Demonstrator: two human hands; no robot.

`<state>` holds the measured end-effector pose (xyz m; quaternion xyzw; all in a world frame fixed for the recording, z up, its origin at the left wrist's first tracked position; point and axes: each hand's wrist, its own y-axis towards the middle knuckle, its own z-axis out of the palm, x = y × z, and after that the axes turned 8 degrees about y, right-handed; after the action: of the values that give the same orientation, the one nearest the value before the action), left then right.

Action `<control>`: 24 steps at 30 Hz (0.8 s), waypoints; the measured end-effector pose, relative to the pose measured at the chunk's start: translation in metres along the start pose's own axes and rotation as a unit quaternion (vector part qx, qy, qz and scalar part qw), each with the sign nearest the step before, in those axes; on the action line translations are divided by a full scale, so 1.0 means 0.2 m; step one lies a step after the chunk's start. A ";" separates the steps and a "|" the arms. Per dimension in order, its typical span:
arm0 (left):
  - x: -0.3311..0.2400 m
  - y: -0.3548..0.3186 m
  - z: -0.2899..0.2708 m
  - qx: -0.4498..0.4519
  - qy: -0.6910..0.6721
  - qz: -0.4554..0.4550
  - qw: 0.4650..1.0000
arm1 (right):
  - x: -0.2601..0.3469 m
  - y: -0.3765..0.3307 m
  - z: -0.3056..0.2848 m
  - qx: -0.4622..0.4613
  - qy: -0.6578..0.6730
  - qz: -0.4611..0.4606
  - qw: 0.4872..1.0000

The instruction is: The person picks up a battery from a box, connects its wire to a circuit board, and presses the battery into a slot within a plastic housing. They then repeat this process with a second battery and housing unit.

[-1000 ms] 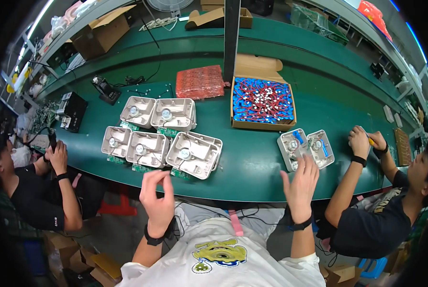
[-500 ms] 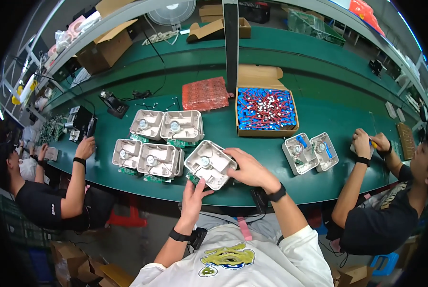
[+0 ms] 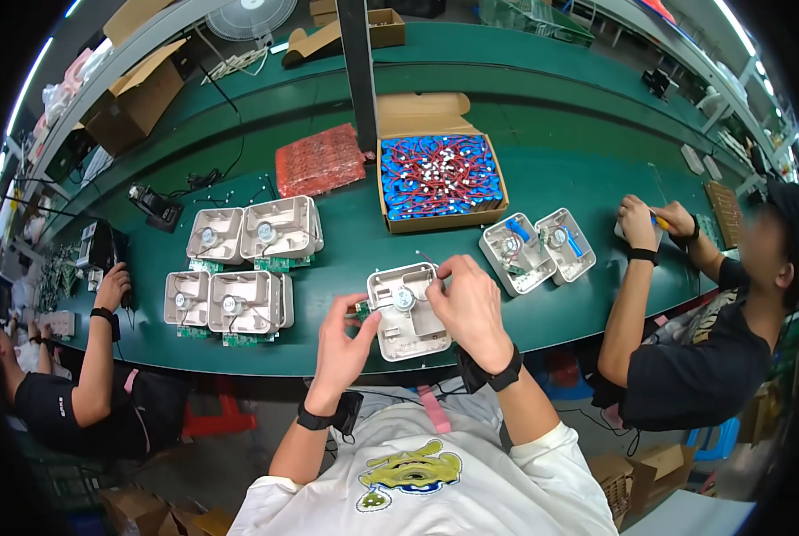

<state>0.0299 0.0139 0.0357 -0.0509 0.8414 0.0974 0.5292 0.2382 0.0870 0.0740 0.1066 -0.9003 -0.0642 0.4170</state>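
Observation:
A white plastic housing (image 3: 415,342), open side up, sits on the green bench in front of me. Inside it is a small round speaker (image 3: 404,298) with thin wires. My left hand (image 3: 341,344) grips the housing's left edge between thumb and fingers, beside a small green circuit board (image 3: 363,309). Over the right side of the housing is my right hand (image 3: 471,308), its fingertips pinched together; what they hold is hidden. A thin wire end (image 3: 426,258) shows just beyond those fingers. To the right stand two similar housings (image 3: 517,259) with blue battery packs (image 3: 572,241) inside.
Several more housings (image 3: 243,301) with circuit boards stand at left. Behind are a carton (image 3: 444,220) of blue batteries with red wires and a red bubble-wrap bundle (image 3: 319,159). Co-workers sit at left (image 3: 78,393) and right (image 3: 685,339). A dark post (image 3: 359,80) rises at the back.
The housing has been turned upright and set down nearer the bench's front. My right hand has gone from holding its rim to a pinch above its right side. The view has shifted right.

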 end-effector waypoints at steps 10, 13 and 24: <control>0.05 0.06 0.01 0.012 -0.195 -0.085 0.977 | 0.08 -0.01 -0.01 -0.021 0.291 -0.001 0.956; 0.03 0.08 0.00 0.027 -0.179 -0.067 0.981 | 0.14 0.01 -0.07 0.030 0.469 0.053 0.881; 0.04 0.08 -0.02 0.021 -0.116 -0.050 0.992 | 0.20 0.02 -0.13 0.079 0.513 0.056 0.853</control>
<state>0.0213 0.0281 0.0323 -0.0700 0.7728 0.0586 0.6280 0.2325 0.0794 0.1216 0.1062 -0.5650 0.0942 0.8128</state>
